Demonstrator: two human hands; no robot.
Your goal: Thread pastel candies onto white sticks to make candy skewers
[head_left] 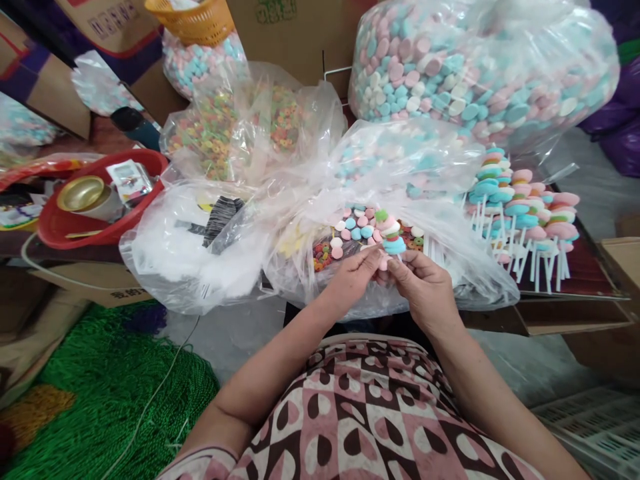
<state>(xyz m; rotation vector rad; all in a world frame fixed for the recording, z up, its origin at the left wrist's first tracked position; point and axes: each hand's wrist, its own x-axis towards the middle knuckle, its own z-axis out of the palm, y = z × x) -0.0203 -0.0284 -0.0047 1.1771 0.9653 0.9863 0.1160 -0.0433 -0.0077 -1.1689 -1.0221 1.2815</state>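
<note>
Just in front of my body, both hands meet at a marshmallow skewer (393, 245) stacked with blue, white and pink pieces and a green one on top. My left hand (357, 270) is closed, its thumb and fingertips pinched at the skewer's lower end. Against the same end presses my right hand (425, 283), also closed, with its thumb along the stack. A pink piece shows between the fingertips; the stick itself is hidden. Right behind the hands lie loose marshmallows (356, 225) in pink, blue and white, and small coloured candy rings (326, 256).
Finished-looking marshmallow skewers (520, 207) with white sticks stand clustered at the right. Large clear bags of marshmallows (480, 73) and candy rings (210, 127) fill the back. A red basin (103, 223) with a gold bowl sits left. Green cords (130, 393) are heaped below left.
</note>
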